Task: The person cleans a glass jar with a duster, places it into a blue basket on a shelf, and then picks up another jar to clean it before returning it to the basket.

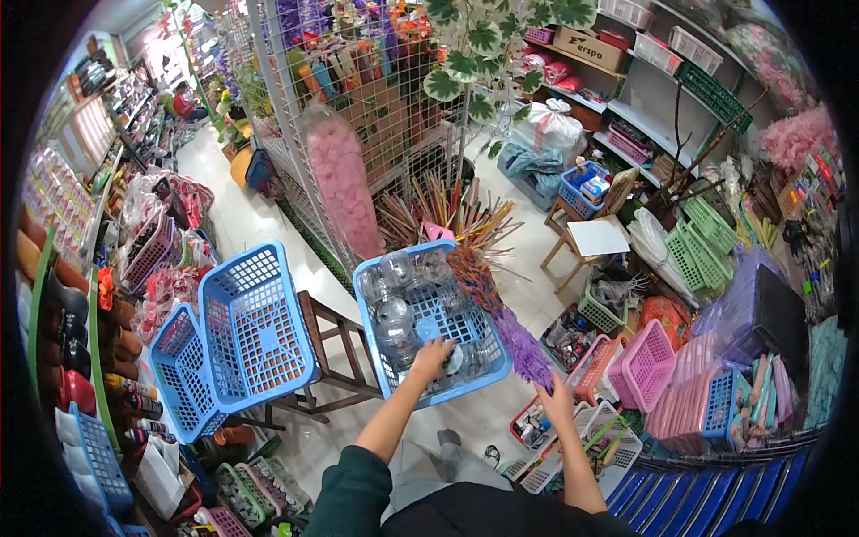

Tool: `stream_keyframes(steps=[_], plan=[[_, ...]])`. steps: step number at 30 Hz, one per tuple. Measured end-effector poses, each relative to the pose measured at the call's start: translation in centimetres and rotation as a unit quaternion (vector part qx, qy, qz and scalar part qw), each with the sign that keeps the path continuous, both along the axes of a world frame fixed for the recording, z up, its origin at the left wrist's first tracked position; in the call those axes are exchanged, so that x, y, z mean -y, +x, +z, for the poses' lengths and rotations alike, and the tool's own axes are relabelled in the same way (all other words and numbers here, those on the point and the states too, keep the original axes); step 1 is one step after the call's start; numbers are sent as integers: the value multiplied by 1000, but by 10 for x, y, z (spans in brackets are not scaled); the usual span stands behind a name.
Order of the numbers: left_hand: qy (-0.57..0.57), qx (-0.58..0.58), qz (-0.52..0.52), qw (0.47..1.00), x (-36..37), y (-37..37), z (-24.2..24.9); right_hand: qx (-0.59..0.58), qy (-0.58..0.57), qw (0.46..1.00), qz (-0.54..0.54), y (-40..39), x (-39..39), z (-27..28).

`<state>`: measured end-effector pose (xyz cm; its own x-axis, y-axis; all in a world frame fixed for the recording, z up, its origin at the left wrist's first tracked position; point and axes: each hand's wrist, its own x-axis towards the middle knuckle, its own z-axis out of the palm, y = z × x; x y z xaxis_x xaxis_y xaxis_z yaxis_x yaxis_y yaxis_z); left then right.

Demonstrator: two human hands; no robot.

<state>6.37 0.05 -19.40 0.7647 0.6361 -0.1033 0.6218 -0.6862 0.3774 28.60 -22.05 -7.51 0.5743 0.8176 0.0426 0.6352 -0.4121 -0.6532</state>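
A blue plastic basket (pixel 490 380) stands in front of me with several clear round jars (pixel 394 318) in it. My left hand (pixel 431 360) reaches over its near rim, fingers curled against a clear jar (pixel 463 360) near the front; part of the grip is hidden. To the basket's right, my right hand (pixel 557 403) is closed on the lower end of a fluffy duster (pixel 519 345), purple near the hand and brown-orange towards the tip. The duster slants up to the left, its tip over the basket's right rim.
Two blue baskets (pixel 255 322) stand left, beside a dark wooden stool (pixel 335 340). Behind are a wire rack (pixel 385 143) and bundled sticks (pixel 456 219). Pink baskets (pixel 649 362) and a white crate (pixel 617 447) lie right. A blue slatted surface (pixel 707 492) is lower right.
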Motion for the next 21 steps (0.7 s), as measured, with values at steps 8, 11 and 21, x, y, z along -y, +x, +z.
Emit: stream_keyframes(steps=[8, 11, 21], plan=[[-460, 580, 191, 645, -2, -49, 93, 83, 101, 991, 18, 58, 17, 33], [-491, 653, 89, 570, 7, -50, 133, 143, 122, 982, 36, 55, 15, 69], [-410, 703, 135, 565, 21, -38, 203, 302, 178, 927, 135, 44, 14, 161]])
